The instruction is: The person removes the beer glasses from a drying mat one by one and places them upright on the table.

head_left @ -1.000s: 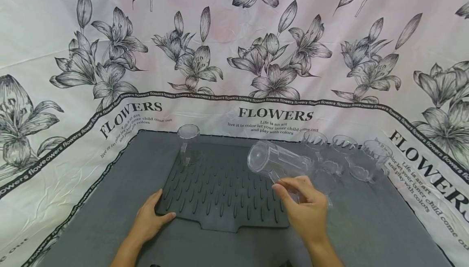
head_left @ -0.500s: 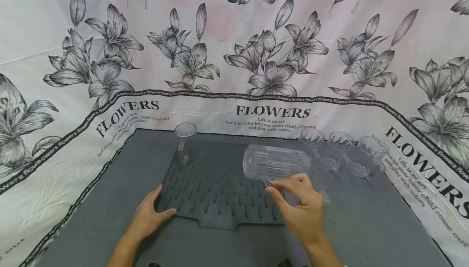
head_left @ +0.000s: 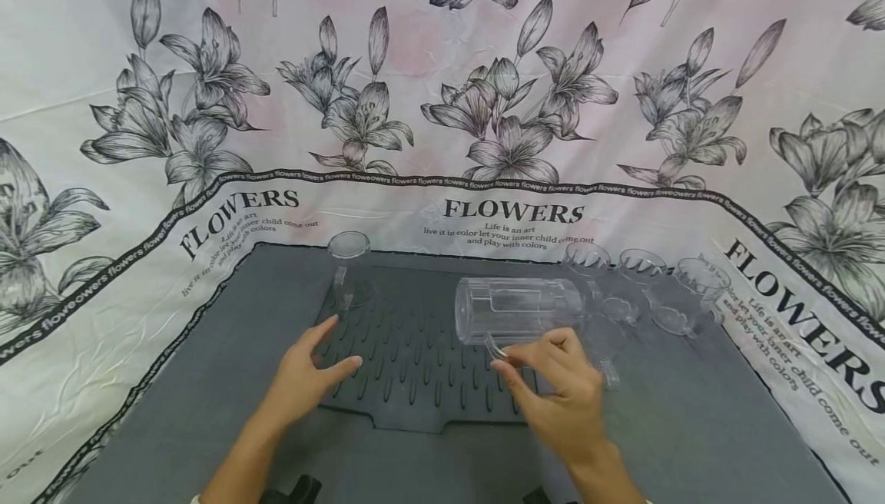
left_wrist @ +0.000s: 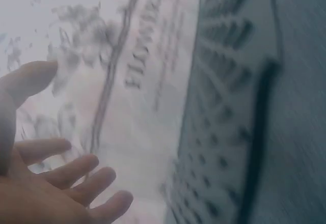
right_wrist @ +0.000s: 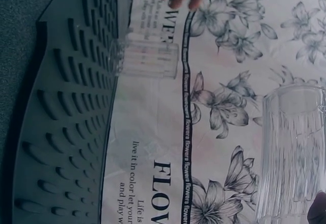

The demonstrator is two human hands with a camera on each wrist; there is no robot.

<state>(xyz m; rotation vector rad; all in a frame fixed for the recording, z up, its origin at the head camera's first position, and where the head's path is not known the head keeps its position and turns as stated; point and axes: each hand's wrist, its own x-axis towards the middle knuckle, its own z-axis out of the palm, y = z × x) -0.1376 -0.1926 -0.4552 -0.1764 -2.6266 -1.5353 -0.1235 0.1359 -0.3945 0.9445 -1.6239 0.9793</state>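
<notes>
My right hand (head_left: 560,400) pinches the handle of a clear mug (head_left: 518,308). The mug lies sideways in the air over the right part of a dark ribbed drying mat (head_left: 408,418), its base end pointing left. In the right wrist view the held mug (right_wrist: 293,147) fills the lower right. Over the mat's left front my left hand (head_left: 300,373) is held with thumb and fingers spread, grasping nothing; the left wrist view shows the same hand (left_wrist: 56,183) with bare fingers. Another clear mug (head_left: 349,273) stands on the mat's back left corner, handle toward me.
Several clear mugs stand at the back right of the grey table (head_left: 691,412), among them one mug (head_left: 701,277) at the far right. A flower-printed cloth (head_left: 512,216) rises behind and at both sides. Black wrist gear (head_left: 304,489) shows at the bottom edge.
My left hand has left the mat's left edge and moved up and right over it. The mug in my right hand has turned from slanted to nearly level and shifted slightly left.
</notes>
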